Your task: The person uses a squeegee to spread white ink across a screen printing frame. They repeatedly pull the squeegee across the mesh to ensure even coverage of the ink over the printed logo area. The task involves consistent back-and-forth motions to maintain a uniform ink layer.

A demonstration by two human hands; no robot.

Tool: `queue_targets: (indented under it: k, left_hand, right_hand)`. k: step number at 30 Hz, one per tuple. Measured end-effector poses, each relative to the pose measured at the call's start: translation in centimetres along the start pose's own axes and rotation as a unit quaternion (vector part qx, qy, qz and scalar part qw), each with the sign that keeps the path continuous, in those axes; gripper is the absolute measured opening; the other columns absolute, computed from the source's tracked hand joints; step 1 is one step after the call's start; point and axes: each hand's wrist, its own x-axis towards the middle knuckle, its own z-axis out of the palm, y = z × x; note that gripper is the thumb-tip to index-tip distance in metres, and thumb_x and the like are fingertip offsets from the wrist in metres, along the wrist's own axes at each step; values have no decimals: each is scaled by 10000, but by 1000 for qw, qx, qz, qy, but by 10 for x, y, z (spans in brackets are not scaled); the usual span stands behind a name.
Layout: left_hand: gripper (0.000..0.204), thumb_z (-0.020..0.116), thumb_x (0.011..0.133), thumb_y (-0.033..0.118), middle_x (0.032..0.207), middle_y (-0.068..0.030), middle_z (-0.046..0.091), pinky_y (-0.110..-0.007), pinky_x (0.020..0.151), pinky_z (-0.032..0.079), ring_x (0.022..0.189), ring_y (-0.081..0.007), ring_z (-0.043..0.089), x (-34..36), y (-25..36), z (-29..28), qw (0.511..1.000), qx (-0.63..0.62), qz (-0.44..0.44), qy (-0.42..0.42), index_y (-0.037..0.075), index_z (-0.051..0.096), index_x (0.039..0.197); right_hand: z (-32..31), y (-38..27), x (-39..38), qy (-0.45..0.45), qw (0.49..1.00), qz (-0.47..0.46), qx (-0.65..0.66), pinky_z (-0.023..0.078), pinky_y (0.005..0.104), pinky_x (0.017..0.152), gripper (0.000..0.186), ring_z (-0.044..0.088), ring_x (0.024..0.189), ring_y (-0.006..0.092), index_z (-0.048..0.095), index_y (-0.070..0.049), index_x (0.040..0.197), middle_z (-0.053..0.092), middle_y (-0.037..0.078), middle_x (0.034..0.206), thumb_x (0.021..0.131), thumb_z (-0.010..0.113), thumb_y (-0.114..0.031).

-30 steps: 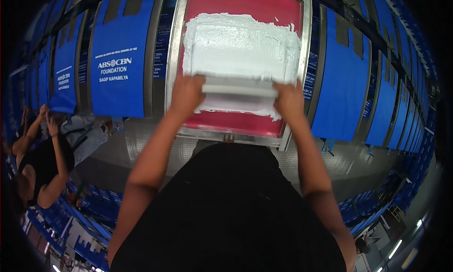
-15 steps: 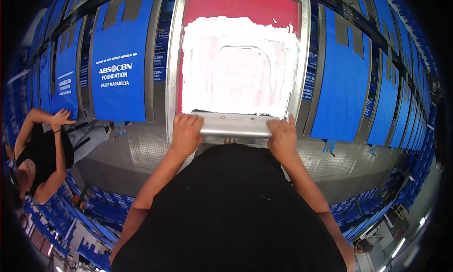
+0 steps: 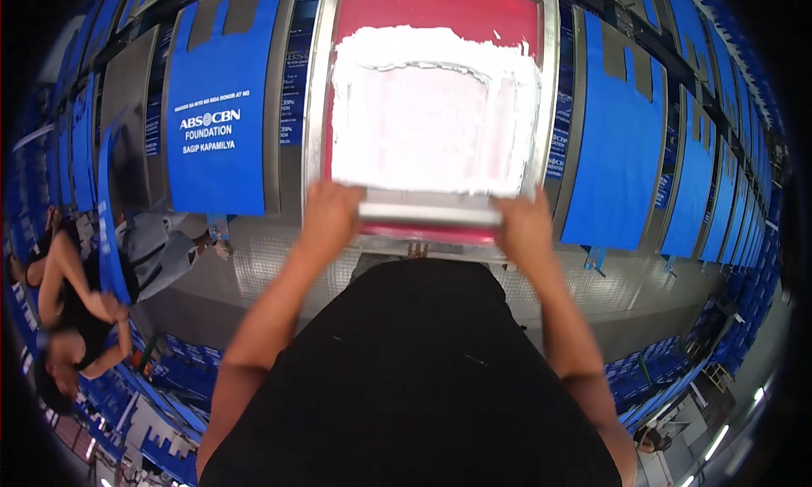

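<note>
My left hand (image 3: 332, 216) and my right hand (image 3: 524, 225) are closed on the two ends of a long metal squeegee (image 3: 431, 208). The squeegee lies across the near part of a screen-printing frame (image 3: 315, 115) with metal sides and a red screen (image 3: 448, 7). Thick white ink (image 3: 440, 132) covers the middle of the screen, with ragged edges and a ridge near its far side. Faint lettering shows through the ink. A strip of red screen is visible on the near side of the squeegee. Its blade edge is hidden.
Printed blue bag panel (image 3: 216, 123) lies on a board at left; plain blue panel (image 3: 613, 132) is at right, with several more beyond. A co-worker (image 3: 80, 292) at far left holds a blue panel (image 3: 108, 242) beside a bare grey board (image 3: 127, 106).
My hands and the squeegee have moved slightly away from me, uncovering red screen on the near side. The ink ridge has shifted. The co-worker has lifted the printed blue panel off its board.
</note>
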Motion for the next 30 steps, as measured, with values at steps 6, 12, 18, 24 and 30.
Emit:
queue_targets:
  k: [6, 12, 18, 24, 30]
  left_hand:
    - [354, 762, 583, 104, 785, -160, 671, -439, 744, 476, 758, -336, 631, 108, -23, -8, 999, 33, -7, 1, 94, 714, 934]
    - [333, 780, 715, 366, 754, -150, 684, -414, 739, 520, 743, -325, 672, 205, -32, -57, 999, 33, -7, 14, 80, 713, 870]
    - [314, 708, 591, 9, 869, -116, 671, -429, 861, 418, 861, -284, 613, -1, 9, 1, 999, -18, 30, 17, 76, 686, 897]
    - [339, 774, 602, 123, 787, -167, 679, -427, 759, 500, 771, -348, 646, 124, -23, -14, 999, 39, 6, 32, 94, 730, 937]
    - [328, 768, 726, 358, 747, -161, 677, -432, 701, 511, 751, -318, 669, 181, -28, -49, 999, 38, 4, 18, 80, 708, 889]
  right_hand:
    - [6, 38, 90, -9, 996, 34, -79, 322, 502, 1078, 421, 655, 860, 263, 688, -163, 1091, 697, 107, 842, 683, 641, -70]
    - [-57, 63, 173, 34, 998, 38, -23, 535, 424, 776, 384, 665, 859, 348, 701, -119, 1040, 692, 165, 877, 667, 615, -82]
    - [17, 2, -16, 5, 1000, 28, 11, 288, 522, 1112, 386, 652, 878, 273, 693, -159, 1052, 689, 113, 851, 702, 591, -32]
    - [-2, 43, 99, 12, 996, 41, -79, 347, 494, 1041, 369, 667, 833, 268, 703, -181, 1036, 688, 111, 778, 684, 655, -82]
    - [-46, 59, 151, 14, 998, 61, -19, 411, 486, 978, 333, 669, 852, 301, 701, -150, 1006, 701, 137, 878, 695, 602, -88]
